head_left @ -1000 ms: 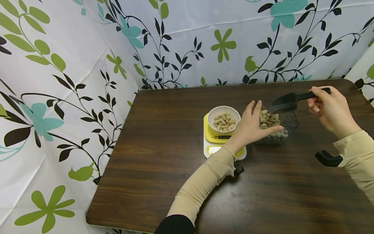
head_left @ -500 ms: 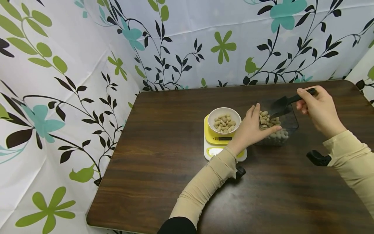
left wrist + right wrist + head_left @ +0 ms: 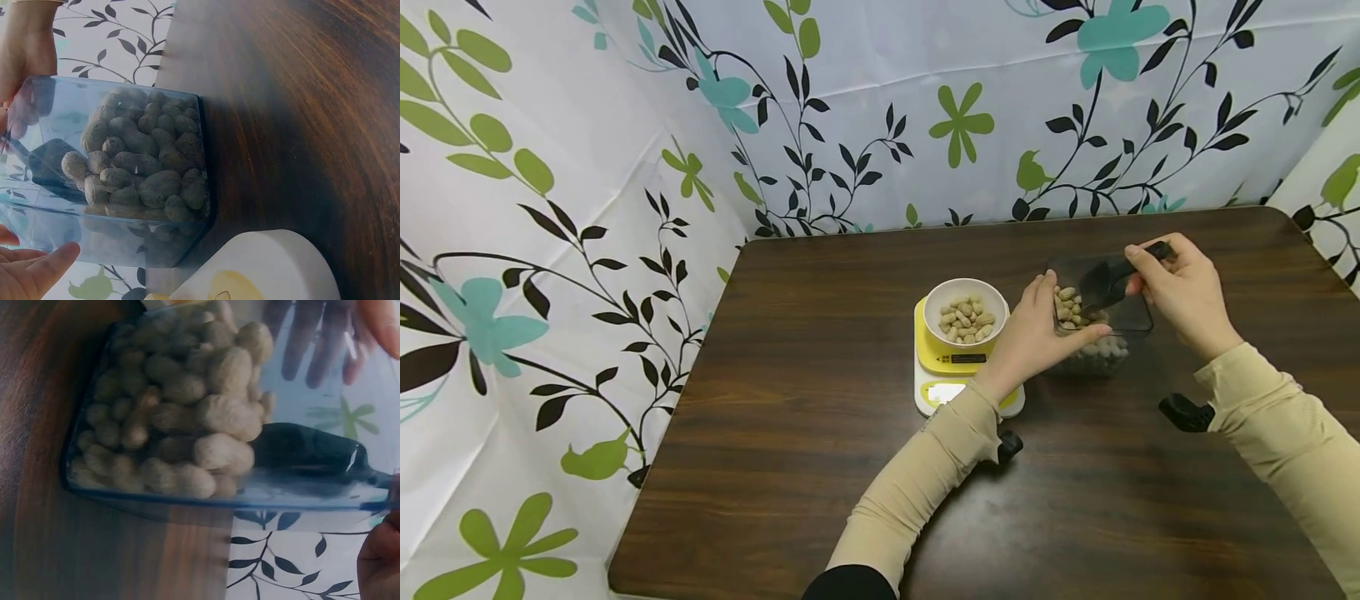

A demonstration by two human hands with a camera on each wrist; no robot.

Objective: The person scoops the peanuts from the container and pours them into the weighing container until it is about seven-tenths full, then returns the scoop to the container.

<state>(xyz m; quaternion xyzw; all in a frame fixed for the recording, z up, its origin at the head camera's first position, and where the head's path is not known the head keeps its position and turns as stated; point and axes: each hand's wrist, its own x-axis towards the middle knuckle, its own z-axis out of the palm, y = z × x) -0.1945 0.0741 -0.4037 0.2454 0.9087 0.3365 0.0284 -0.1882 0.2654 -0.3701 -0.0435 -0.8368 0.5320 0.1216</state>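
Observation:
Peanuts in the shell (image 3: 134, 156) fill the lower part of a clear plastic container (image 3: 1138, 327) on the table. My right hand (image 3: 1183, 287) grips the handle of a black scoop (image 3: 1105, 283), whose blade dips inside the container, its edge at the top of the peanuts in the right wrist view. My left hand (image 3: 1037, 329) rests on the container's left side, fingers straight against the wall and thumb stretched along the near side. Left of it, a white bowl (image 3: 929, 321) with more peanuts stands on a yellow and white kitchen scale (image 3: 925, 367).
The dark wooden table (image 3: 820, 375) runs out to the left of the scale and toward the front. A patterned curtain (image 3: 880, 83) hangs behind it and at the left side. Black wrist mounts (image 3: 1186, 413) stick out beneath both sleeves.
My right hand has moved left and the scoop, held above the container a second ago, has tilted down into it toward the peanuts. The left hand stays against the container.

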